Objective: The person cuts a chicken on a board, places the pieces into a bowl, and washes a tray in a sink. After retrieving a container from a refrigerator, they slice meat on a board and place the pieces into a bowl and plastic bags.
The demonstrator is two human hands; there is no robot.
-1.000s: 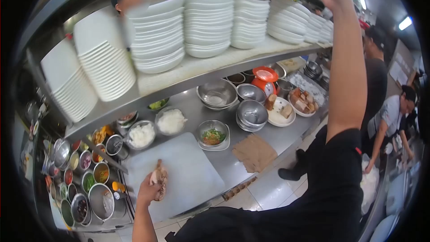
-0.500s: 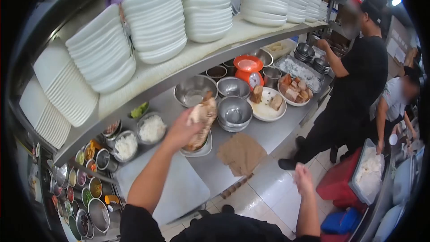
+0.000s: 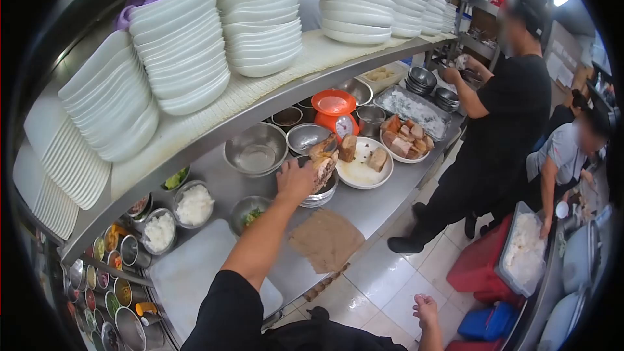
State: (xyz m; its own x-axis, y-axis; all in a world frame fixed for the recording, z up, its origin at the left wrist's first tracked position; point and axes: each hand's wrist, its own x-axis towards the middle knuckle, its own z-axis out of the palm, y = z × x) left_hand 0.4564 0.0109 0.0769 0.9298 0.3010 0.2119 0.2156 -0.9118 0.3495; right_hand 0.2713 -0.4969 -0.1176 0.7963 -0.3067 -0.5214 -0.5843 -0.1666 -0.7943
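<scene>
My left hand point(image 3: 296, 181) holds a piece of cooked meat point(image 3: 323, 160) over a stack of steel bowls point(image 3: 320, 192) on the steel counter point(image 3: 380, 203). Just right of the meat is a white bowl point(image 3: 359, 169) with several chunks of meat in it. My right hand point(image 3: 426, 310) hangs low over the tiled floor, fingers loosely spread, holding nothing. A white cutting board point(image 3: 192, 274) lies bare at the near left, and a small bowl of greens point(image 3: 249, 213) sits beside my forearm.
Stacks of white plates point(image 3: 183, 58) fill the shelf above. An orange scale point(image 3: 335, 111), steel bowls, rice bowls point(image 3: 194, 204) and condiment cups point(image 3: 110, 266) crowd the counter. A brown cloth point(image 3: 326, 239) lies near the edge. Two people stand at right by a red crate point(image 3: 481, 264).
My left hand has carried the meat from the cutting board to the right, over the stacked steel bowls. My right hand has dropped from the top shelf down to my side.
</scene>
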